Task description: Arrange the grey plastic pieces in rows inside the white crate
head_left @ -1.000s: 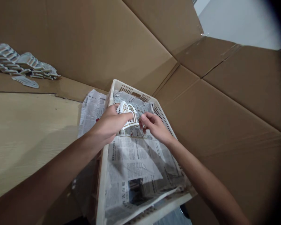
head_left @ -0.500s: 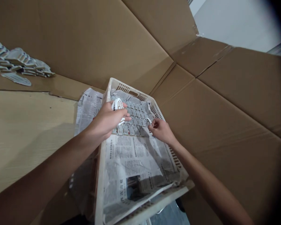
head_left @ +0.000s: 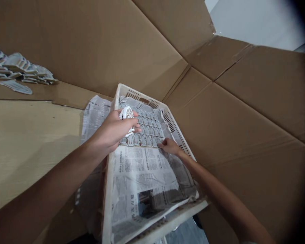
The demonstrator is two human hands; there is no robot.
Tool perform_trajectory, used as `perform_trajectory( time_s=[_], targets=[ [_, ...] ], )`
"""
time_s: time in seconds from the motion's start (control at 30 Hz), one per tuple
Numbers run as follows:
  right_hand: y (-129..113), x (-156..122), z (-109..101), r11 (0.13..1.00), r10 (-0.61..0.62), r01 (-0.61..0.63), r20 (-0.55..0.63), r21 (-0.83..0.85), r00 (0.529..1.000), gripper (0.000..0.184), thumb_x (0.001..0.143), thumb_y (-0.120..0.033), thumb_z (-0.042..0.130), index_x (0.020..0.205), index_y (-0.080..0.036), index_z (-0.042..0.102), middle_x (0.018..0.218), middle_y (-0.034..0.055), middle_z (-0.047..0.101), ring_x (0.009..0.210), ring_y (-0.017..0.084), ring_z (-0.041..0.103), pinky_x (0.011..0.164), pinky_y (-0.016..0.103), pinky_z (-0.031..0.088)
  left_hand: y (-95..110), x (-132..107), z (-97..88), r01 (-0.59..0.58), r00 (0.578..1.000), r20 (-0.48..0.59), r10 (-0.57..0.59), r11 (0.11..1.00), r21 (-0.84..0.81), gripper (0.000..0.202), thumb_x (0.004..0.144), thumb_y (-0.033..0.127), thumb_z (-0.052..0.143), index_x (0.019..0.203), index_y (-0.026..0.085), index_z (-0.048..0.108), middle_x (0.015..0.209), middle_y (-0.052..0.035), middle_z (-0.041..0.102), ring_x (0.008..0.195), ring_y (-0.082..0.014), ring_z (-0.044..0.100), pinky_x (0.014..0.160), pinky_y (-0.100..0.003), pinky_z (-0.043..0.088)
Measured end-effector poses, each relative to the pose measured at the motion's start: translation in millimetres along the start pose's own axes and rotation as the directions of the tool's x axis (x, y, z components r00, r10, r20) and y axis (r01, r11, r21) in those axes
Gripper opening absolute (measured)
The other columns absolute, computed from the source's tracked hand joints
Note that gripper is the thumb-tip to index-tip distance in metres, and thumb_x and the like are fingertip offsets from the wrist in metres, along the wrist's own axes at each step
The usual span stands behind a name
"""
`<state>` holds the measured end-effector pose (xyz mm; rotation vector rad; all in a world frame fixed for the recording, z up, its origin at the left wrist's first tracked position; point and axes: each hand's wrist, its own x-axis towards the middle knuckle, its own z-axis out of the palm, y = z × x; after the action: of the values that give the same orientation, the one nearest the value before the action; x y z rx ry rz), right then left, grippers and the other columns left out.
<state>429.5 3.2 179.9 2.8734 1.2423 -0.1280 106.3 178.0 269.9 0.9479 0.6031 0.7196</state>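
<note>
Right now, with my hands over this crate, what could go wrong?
The white arched pieces in your left hand could slip and knock the rows of pieces below. Your right hand, at the right end of the nearest row, might nudge it crooked. The newspaper looks creased and raised at its near edge; catching it might shift the rows.
</note>
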Motion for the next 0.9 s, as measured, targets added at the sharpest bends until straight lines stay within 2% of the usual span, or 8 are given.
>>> perform_trajectory(
  time_s=[0.27, 0.43, 0.5, 0.6, 0.67, 0.8, 0.9],
  targets=[
    [-4, 7, 0, 0.998, 0.013, -0.014, 0.017, 0.056, 1.0, 0.01, 0.085, -0.021, 0.075, 0.086, -0.018, 0.066, 0.082, 0.0031, 0.074, 0.073, 0.015, 0.063, 0.063, 0.024, 0.038, -1, 1, -1.2, 0.004, 1.0, 0.023, -0.004, 1.0, 0.022, 0.028, 0.076, 0.005, 0.071, 0.103, 0.012, 0.07, 0.078, -0.0106, 0.072, 0.069, -0.0248, 0.075, 0.064, -0.031, 0.054],
    [-9, 5, -1, 0.989, 0.023, -0.03, 0.047, 0.144, 0.999, 0.009, 0.087, -0.022, 0.072, 0.085, -0.019, 0.064, 0.069, -0.0008, 0.071, 0.065, 0.014, 0.066, 0.061, 0.022, 0.041, 0, -2, -0.4, 0.002, 0.999, 0.034, -0.003, 1.0, 0.025, 0.029, 0.076, 0.005, 0.071, 0.104, 0.011, 0.07, 0.078, -0.0109, 0.071, 0.07, -0.0253, 0.075, 0.064, -0.031, 0.055],
    [-9, 6, 0, 0.982, 0.023, -0.033, 0.06, 0.187, 0.998, 0.011, 0.089, -0.024, 0.071, 0.084, -0.019, 0.063, 0.064, -0.0015, 0.07, 0.063, 0.014, 0.067, 0.06, 0.021, 0.042, 1, -3, 0.5, 0.004, 1.0, 0.02, -0.005, 1.0, 0.01, 0.029, 0.075, 0.005, 0.071, 0.104, 0.01, 0.071, 0.086, -0.013, 0.071, 0.072, -0.0255, 0.076, 0.063, -0.031, 0.056],
    [-8, 8, 2, 0.968, 0.022, -0.041, 0.077, 0.247, 0.997, 0.014, 0.092, -0.025, 0.068, 0.081, -0.019, 0.061, 0.06, -0.0016, 0.068, 0.06, 0.014, 0.068, 0.058, 0.019, 0.043, 1, -3, 2.0, 0.018, 0.999, -0.03, -0.019, 0.999, -0.033, 0.03, 0.072, 0.004, 0.069, 0.101, 0.011, 0.072, 0.11, -0.0173, 0.07, 0.076, -0.025, 0.076, 0.06, -0.032, 0.057],
    [-8, 10, 4, 0.958, 0.024, -0.049, 0.089, 0.282, 0.996, 0.014, 0.093, -0.023, 0.066, 0.081, -0.018, 0.06, 0.061, -0.001, 0.068, 0.059, 0.014, 0.07, 0.055, 0.019, 0.044, 0, -2, 2.5, 0.022, 0.999, -0.042, -0.024, 0.998, -0.059, 0.028, 0.07, 0.004, 0.07, 0.096, 0.012, 0.071, 0.117, -0.0172, 0.069, 0.079, -0.0244, 0.075, 0.061, -0.033, 0.059],
    [-11, 9, 7, 0.948, 0.035, -0.065, 0.101, 0.312, 0.994, 0.014, 0.094, -0.018, 0.061, 0.08, -0.018, 0.059, 0.065, -0.0007, 0.069, 0.061, 0.014, 0.073, 0.054, 0.018, 0.043, -3, 1, 1.8, 0.001, 1.0, -0.012, -0.002, 0.998, -0.067, 0.024, 0.069, 0.006, 0.071, 0.091, 0.014, 0.069, 0.098, -0.0122, 0.07, 0.078, -0.0235, 0.073, 0.063, -0.032, 0.06],
    [-14, 7, 3, 0.955, 0.05, -0.072, 0.082, 0.287, 0.995, 0.014, 0.092, -0.018, 0.064, 0.078, -0.018, 0.061, 0.061, -0.0014, 0.067, 0.058, 0.014, 0.069, 0.054, 0.019, 0.042, -5, 2, 0.9, -0.022, 1.0, 0.01, 0.023, 0.999, -0.047, 0.023, 0.068, 0.007, 0.07, 0.09, 0.015, 0.067, 0.084, -0.0076, 0.069, 0.074, -0.0214, 0.071, 0.063, -0.032, 0.059]
  ],
)
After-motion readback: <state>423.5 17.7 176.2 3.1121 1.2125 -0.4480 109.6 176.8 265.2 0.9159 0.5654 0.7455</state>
